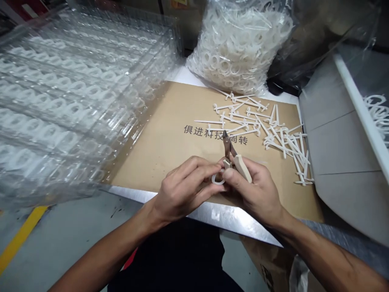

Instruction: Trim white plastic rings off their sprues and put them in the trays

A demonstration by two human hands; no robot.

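My left hand (185,188) pinches a small white plastic ring (217,178) between thumb and fingers, over the front part of the cardboard sheet. Close against it, my right hand (257,188) is closed around a pair of nippers (241,167) with beige handles. The dark jaws point away from me, toward the back of the sheet. My right thumb lies beside the ring and seems to touch it. Beyond the hands, several thin white plastic sprues (243,117) lie scattered on the cardboard (158,142). The fingertips partly hide the ring.
On the left, a large clear plastic tray stack (75,97) holds rows of white rings. A clear bag (237,52) full of rings stands at the back. At right is a grey bin (328,134) with a pale rim; more white rings (378,113) lie beyond it. The table's metal edge (225,215) runs below my hands.
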